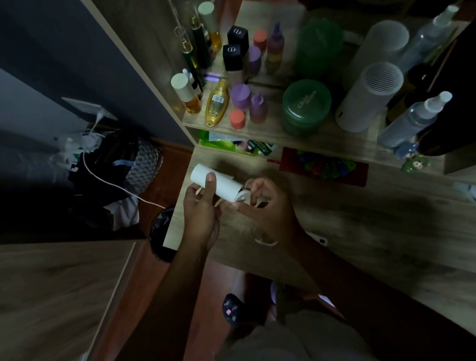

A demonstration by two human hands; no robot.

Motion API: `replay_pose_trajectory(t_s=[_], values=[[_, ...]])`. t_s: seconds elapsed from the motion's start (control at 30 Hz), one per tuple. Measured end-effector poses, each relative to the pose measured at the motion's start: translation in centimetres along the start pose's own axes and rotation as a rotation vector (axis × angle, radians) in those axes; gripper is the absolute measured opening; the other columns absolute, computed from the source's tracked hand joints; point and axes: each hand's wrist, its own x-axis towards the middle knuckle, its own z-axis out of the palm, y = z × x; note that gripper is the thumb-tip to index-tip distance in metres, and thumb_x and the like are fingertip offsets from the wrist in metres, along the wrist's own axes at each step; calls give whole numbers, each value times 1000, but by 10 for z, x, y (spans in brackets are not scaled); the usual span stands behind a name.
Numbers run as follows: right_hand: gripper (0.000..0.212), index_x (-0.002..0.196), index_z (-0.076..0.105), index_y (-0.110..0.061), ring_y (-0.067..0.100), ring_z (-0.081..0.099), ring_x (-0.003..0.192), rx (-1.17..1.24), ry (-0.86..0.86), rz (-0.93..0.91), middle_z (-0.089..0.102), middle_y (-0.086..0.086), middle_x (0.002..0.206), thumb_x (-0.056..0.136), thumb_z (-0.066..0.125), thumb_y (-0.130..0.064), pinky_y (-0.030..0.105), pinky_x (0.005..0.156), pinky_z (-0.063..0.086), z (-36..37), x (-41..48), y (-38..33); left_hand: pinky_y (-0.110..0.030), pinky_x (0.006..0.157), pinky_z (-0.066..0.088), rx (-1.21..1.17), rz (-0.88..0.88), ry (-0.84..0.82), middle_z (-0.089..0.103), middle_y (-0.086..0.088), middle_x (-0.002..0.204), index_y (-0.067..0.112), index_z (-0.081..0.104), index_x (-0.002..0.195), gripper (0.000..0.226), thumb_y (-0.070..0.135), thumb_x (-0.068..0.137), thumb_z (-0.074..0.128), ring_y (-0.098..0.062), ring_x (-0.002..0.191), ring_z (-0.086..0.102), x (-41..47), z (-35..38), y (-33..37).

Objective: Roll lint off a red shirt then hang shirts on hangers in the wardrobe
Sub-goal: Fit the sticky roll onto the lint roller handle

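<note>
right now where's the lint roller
The lint roller is centre of the head view, held between left hand and right hand above the wooden desk.

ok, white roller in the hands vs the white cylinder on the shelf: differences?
The lint roller is gripped by the left hand and right hand above the desk; the white cylinder sits untouched on the shelf. The lint roller's visible end is plain, the white cylinder's is a slotted grille. The lint roller looks slimmer. Both are white and round-bodied.

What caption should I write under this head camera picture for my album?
The left hand and right hand hold a white lint roller over a wooden table, near a shelf of bottles.
</note>
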Motion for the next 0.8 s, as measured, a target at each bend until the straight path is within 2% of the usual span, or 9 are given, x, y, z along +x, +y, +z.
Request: replay_pose_trajectory(t_s=[0.1,0.2,0.37,0.5,0.57,0.67,0.77,0.8], values=[[28,84,60,-17,14,72,83,63,-12,110,73,1,90,73,85,-17,29,72,60,-9,4,1,-48,88,60,-1,8,31,63,-26,129,0,47,136,56,29,94,70,-36,115,68,0,5,0],[21,86,63,-13,24,74,74,115,33,172,75,10,85,78,82,-10,33,67,60,-29,17,13,-46,88,60,11,39,56,64,-22,130,2,46,135,52,23,94,70,-33,115,68,3,6,0],[16,93,68,-6,23,72,77,-188,160,277,73,12,90,82,79,-9,35,64,61,-45,44,60,-47,88,60,77,115,59,63,-12,125,18,40,140,55,16,94,70,-29,113,68,1,6,-4],[12,89,69,-6,27,72,81,-280,155,339,73,11,88,82,78,-9,48,73,62,-42,60,91,-40,79,61,72,127,54,61,-13,127,19,42,140,54,15,94,69,-32,115,67,1,6,-9],[13,90,70,-5,26,71,85,-319,160,364,73,12,92,81,78,-8,48,78,60,-41,64,98,-36,76,60,67,125,62,61,-14,127,18,42,137,51,14,94,69,-33,115,67,0,5,-11],[12,94,69,0,24,68,88,-284,167,402,72,12,96,84,75,-5,32,74,56,-43,63,99,-36,75,61,49,129,69,61,-15,127,19,44,130,46,11,93,70,-34,115,67,-1,5,-13],[9,96,69,0,13,64,77,-275,172,411,68,5,91,88,71,-4,13,62,47,-49,58,98,-40,79,61,35,130,73,59,-18,132,20,44,128,45,12,92,71,-35,117,66,-3,2,-15],[8,95,69,1,9,61,72,-274,172,406,67,5,89,89,69,-4,11,60,46,-50,57,99,-40,80,61,31,128,75,58,-19,133,21,44,126,44,12,92,71,-35,117,66,-3,1,-15]])
